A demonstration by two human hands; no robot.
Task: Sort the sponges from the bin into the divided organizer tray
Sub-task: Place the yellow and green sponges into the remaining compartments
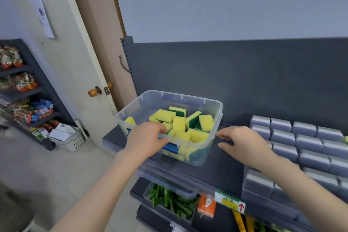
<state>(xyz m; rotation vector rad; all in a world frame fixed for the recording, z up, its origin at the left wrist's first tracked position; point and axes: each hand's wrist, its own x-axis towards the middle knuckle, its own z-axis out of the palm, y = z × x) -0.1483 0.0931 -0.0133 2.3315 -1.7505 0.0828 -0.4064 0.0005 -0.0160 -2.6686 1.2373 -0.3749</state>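
Left hand (146, 137): grips near rim of clear bin (150, 103).
Right hand (243, 143): loosely spread, just beside bin.
Sponges (178, 124): yellow-green, piled inside bin.

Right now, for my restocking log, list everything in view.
clear bin: one, transparent, left on the shelf
sponges: many, yellow-green, inside the clear bin
grey blocks: many, grey, in the organizer tray, right
shelf: one, dark grey, under both
green vegetables: one tubful, green, below the shelf
orange carton: one, orange, beside the vegetables
snack packets: many, mixed colours, far left
white basket: one, white, on the floor
left hand: one, gripping the clear bin's near rim
right hand: one, open, beside the bin's right wall
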